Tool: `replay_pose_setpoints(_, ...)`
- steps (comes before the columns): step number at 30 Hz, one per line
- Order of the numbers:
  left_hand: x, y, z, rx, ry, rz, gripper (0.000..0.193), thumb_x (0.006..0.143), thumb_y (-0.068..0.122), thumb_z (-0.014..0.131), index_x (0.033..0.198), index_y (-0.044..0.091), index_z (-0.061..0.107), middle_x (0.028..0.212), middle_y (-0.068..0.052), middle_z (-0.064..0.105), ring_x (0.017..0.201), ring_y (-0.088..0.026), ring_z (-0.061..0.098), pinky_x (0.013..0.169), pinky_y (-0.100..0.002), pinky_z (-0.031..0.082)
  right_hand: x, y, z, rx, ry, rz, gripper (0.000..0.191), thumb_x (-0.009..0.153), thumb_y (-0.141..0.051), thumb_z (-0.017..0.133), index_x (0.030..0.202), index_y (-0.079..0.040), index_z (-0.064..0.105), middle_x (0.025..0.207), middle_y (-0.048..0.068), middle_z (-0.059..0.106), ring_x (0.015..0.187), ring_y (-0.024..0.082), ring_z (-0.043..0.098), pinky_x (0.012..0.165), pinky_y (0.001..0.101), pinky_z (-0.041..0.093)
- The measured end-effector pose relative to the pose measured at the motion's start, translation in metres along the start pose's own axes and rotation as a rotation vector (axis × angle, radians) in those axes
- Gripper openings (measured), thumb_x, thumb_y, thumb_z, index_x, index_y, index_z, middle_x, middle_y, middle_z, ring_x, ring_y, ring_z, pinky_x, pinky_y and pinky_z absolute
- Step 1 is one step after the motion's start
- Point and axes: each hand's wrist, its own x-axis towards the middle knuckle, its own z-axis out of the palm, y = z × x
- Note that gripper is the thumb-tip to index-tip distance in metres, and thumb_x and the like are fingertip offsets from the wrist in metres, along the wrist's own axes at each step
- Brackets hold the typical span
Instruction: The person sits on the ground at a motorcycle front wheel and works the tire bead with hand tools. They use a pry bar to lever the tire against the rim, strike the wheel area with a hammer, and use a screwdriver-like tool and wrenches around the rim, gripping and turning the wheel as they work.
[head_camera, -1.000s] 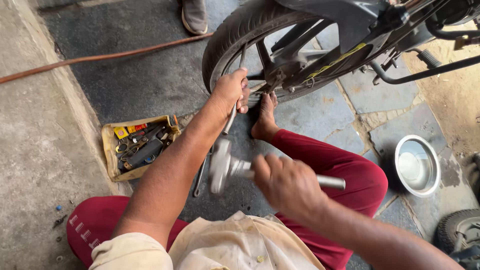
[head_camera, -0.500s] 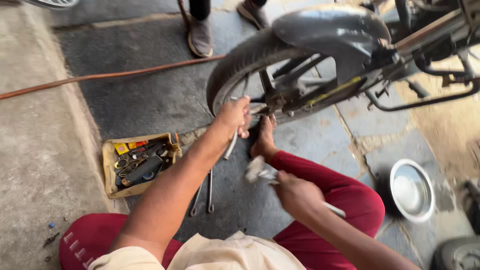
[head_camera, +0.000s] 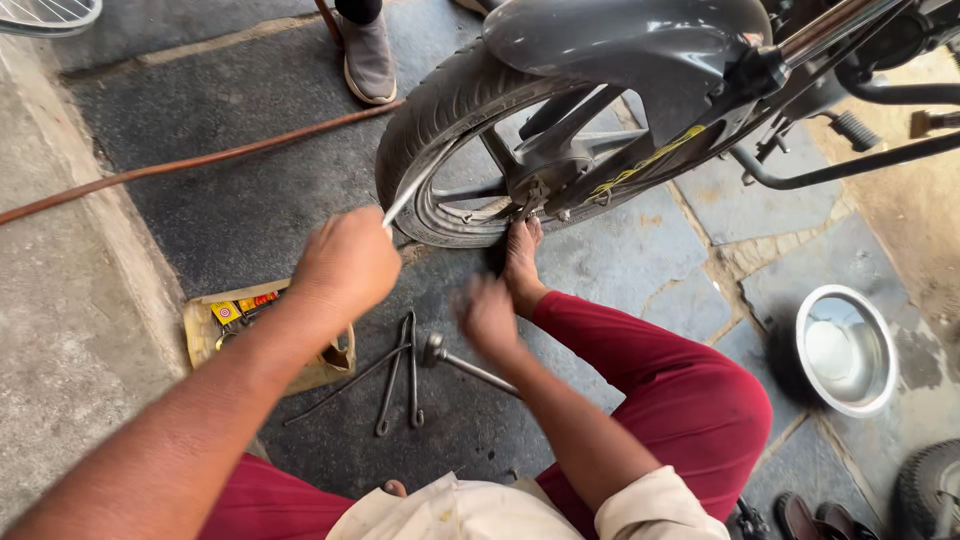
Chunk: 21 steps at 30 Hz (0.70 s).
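Left hand (head_camera: 345, 262) is fisted around a thin metal lever (head_camera: 402, 203) angled into the motorcycle tyre (head_camera: 430, 120) just beyond it for prying, while right hand (head_camera: 487, 318), blurred so its grip cannot be told, hovers above a socket wrench (head_camera: 468, 366).

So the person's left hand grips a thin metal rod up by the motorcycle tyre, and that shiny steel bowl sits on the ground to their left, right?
Not quite. The head view shows the steel bowl on the person's right, beyond the red-trousered knee. The left hand does grip the thin metal rod by the tyre.
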Motion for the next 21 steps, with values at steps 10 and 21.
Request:
replay_pose_setpoints(10,0.014,0.041,-0.021,0.616,0.159,0.004,0.031,0.102,0.018,0.052,0.126,0.0,0.061,0.079,-0.011,0.074,0.059,-0.017,0.073,0.047,-0.033,0.055,0.238,0.028,-0.124,1.723,0.057,-0.075,0.101,0.086,-0.054,0.083,0.152,0.006,0.035,0.146,0.017,0.053,0.138,0.029,0.05,0.12,0.0411,0.038)
replay_pose_setpoints(21,0.052,0.005,-0.1,0.873,0.204,0.556,0.043,0.105,0.047,0.053,0.075,0.018,0.065,0.048,0.002,0.062,0.04,-0.013,0.063,0.038,-0.031,0.049,0.189,0.026,-0.082,1.473,0.414,0.037,0.104,0.09,-0.066,0.073,0.152,0.01,0.039,0.149,0.018,0.052,0.138,0.026,0.047,0.12,0.0384,0.033)
